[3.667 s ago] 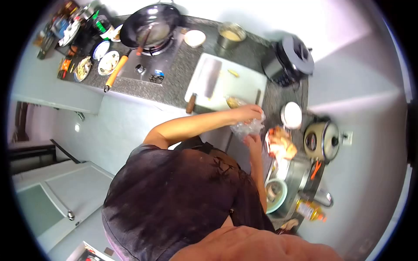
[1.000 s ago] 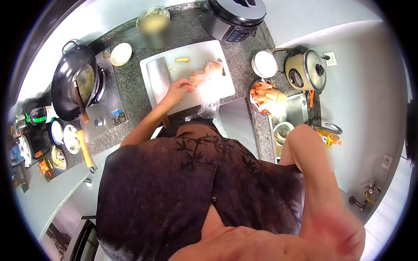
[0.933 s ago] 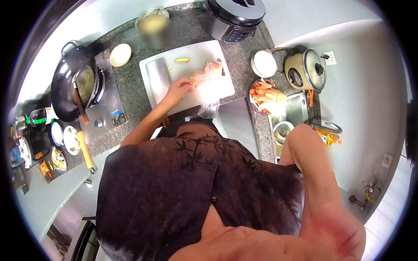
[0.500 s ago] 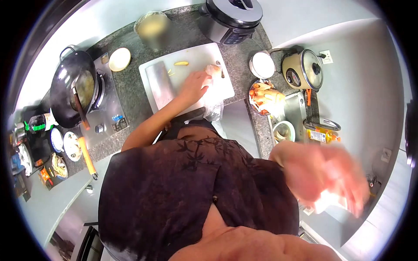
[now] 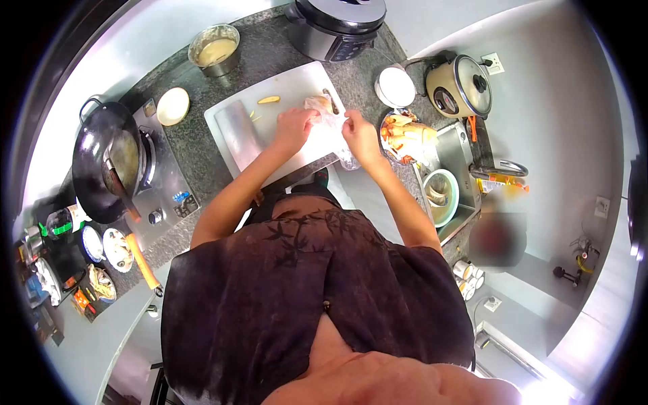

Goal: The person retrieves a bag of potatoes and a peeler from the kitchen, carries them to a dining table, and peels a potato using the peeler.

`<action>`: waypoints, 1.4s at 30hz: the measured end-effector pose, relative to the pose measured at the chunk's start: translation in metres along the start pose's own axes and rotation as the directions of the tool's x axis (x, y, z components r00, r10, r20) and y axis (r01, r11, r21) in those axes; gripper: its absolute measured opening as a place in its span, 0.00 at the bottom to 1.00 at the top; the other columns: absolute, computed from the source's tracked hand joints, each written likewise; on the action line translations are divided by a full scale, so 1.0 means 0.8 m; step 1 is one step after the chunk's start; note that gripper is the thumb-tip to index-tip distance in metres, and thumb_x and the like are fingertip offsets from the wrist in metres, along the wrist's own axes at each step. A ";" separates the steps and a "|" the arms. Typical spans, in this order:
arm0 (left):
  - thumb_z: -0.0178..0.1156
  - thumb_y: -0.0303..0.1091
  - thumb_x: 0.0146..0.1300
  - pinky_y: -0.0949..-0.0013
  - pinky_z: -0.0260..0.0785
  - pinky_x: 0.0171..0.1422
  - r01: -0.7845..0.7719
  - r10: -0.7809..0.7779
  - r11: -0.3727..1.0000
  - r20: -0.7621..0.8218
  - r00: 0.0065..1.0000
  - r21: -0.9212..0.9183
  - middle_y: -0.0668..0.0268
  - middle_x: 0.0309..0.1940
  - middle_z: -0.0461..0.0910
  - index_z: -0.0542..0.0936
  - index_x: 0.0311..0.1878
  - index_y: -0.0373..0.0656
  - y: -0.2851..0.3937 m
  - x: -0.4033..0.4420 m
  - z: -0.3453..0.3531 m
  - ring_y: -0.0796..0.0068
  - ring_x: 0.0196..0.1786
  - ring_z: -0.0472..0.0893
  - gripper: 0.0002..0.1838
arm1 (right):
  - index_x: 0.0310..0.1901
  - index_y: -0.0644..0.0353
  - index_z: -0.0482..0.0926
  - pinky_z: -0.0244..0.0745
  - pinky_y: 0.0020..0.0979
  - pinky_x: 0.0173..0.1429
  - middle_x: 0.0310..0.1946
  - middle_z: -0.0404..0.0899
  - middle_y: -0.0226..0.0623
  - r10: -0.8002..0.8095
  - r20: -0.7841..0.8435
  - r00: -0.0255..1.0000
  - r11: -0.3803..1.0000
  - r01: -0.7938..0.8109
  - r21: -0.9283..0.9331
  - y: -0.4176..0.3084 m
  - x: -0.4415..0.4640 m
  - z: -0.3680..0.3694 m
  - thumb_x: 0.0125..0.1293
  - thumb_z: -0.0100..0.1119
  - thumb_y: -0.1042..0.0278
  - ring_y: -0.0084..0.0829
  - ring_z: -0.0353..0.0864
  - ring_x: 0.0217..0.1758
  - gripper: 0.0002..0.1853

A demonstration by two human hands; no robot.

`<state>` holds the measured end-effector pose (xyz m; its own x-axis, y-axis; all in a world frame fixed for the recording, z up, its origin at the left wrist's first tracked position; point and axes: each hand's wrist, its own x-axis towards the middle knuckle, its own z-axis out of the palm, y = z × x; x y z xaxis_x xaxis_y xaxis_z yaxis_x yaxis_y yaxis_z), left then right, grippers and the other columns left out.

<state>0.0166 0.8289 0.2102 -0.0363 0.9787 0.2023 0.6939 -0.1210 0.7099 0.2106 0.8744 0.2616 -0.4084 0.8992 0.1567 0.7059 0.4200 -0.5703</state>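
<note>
On the white cutting board (image 5: pixel 277 84), a clear plastic bag (image 5: pixel 327 128) lies crumpled toward the right side, with a pale lump showing at its far end that I cannot make out clearly. My left hand (image 5: pixel 295 131) is closed on the near left side of the bag. Opposite it, my right hand (image 5: pixel 361 137) pinches the bag's right side at the board's edge. A broad cleaver blade (image 5: pixel 241 133) rests on the board left of my left hand. Beyond that hand lies a yellow slice (image 5: pixel 268 99), with thin strips nearby.
A wok (image 5: pixel 111 158) sits on the stove at left. Behind the board stand a metal bowl of batter (image 5: pixel 217 50) and a pressure cooker (image 5: pixel 337 34). At right are a white bowl (image 5: pixel 396 86), a plate of food (image 5: pixel 408 137), a rice cooker (image 5: pixel 459 86) and the sink (image 5: pixel 466 145).
My right hand has come from the far right, off the counter, to the plastic bag and now pinches it. My left hand stays at the bag, which is lifted and spread between both hands.
</note>
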 end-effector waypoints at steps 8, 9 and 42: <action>0.59 0.29 0.55 0.56 0.62 0.52 -0.158 0.161 0.986 -0.055 0.985 0.057 0.66 0.39 0.80 0.81 0.43 0.49 0.014 -0.005 -0.021 0.60 0.46 0.75 0.12 | 0.50 0.72 0.73 0.83 0.38 0.47 0.41 0.81 0.48 0.143 0.828 0.542 -0.473 -0.697 0.538 0.026 0.005 0.015 0.66 0.48 0.75 0.40 0.84 0.40 0.13; 0.59 0.29 0.55 0.56 0.62 0.52 -0.159 0.162 0.986 -0.055 0.985 0.059 0.66 0.39 0.80 0.81 0.43 0.49 0.018 -0.006 -0.024 0.60 0.46 0.75 0.12 | 0.52 0.73 0.72 0.83 0.38 0.48 0.44 0.80 0.49 0.169 0.816 0.553 -0.496 -0.667 0.555 0.014 0.002 0.017 0.67 0.48 0.75 0.41 0.84 0.42 0.15; 0.53 0.32 0.69 0.79 0.61 0.30 0.418 -0.388 0.458 0.246 0.888 -0.784 0.76 0.25 0.71 0.75 0.36 0.43 0.001 0.010 0.017 0.87 0.28 0.69 0.06 | 0.50 0.61 0.80 0.73 0.30 0.49 0.37 0.81 0.41 0.118 0.272 0.955 0.457 -0.296 0.839 0.042 -0.022 0.109 0.63 0.52 0.74 0.28 0.79 0.41 0.14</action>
<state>0.0267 0.8384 0.2037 -0.1245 0.9570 -0.2621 -0.2612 0.2232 0.9391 0.1906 0.8619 0.1694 -0.4643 0.8750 -0.1372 -0.0416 -0.1763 -0.9835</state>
